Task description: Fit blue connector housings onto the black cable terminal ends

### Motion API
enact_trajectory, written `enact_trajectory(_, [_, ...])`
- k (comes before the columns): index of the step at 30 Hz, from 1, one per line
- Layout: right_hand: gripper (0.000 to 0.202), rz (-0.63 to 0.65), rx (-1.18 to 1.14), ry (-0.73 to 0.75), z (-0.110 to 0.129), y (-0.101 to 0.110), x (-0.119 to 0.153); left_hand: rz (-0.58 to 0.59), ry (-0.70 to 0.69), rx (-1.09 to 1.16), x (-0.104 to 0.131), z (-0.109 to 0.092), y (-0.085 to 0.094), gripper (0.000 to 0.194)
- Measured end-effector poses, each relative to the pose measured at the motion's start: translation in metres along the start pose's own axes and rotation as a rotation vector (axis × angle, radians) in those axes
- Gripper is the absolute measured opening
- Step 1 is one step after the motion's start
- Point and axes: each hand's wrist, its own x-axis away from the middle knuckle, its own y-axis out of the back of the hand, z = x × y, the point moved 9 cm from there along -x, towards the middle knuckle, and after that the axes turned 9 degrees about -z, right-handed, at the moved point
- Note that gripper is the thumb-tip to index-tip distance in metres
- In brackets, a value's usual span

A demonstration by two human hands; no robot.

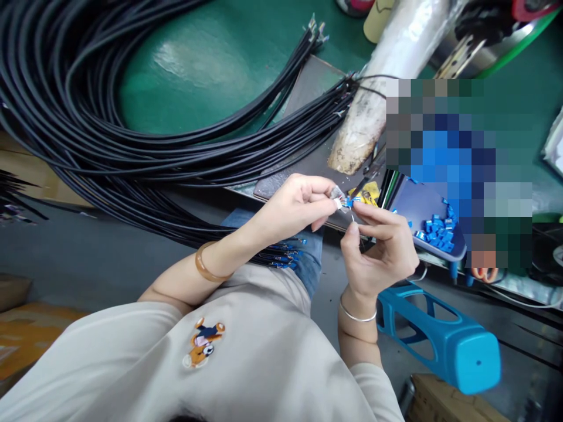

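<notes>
Just above the lap, the left hand is closed in a fingertip pinch on a white-wrapped cable end, where thin wires meet a small blue connector. Opposite, the right hand is loosely curled, its index fingertip against the connector while thumb and middle finger seem to nip one fine pale wire; the work at this moment looks like handling that wire singly. Parts so small call for a light grip and a steady cable end. Below the left forearm lie black cables with blue tips. Beside the hands are a yellow piece and a tray holding loose blue connectors. Farther over, thick black cables sweep across the green bench top, near a plastic-wrapped roll. Down on the grey floor are a blue stool and cardboard boxes.
</notes>
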Motion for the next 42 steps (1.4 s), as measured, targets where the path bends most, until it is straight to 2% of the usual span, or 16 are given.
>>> enact_trajectory(9, [0.014,-0.003,-0.021,-0.041,-0.005,0.002,0.001,-0.004,-0.042,-0.086,0.002,-0.005,-0.002,0.032])
enact_trajectory(14, [0.015,0.027,0.005,-0.026,-0.005,0.0,-0.001,-0.008,-0.056,-0.092,0.001,-0.006,-0.002,0.03])
enact_trajectory(21, [0.016,-0.004,0.033,-0.012,-0.004,0.0,-0.003,-0.005,-0.049,-0.099,-0.001,-0.006,-0.002,0.025])
enact_trajectory(28, [0.015,-0.007,0.056,-0.022,-0.003,0.001,-0.004,-0.032,-0.1,-0.147,0.0,-0.013,0.001,0.032])
enact_trajectory(34, [0.015,-0.007,0.067,-0.015,-0.004,0.0,-0.002,-0.044,-0.063,-0.163,-0.001,-0.009,0.002,0.029])
enact_trajectory(42, [0.018,-0.011,0.095,0.027,0.003,0.002,-0.003,-0.041,-0.072,-0.151,0.0,-0.018,0.0,0.026])
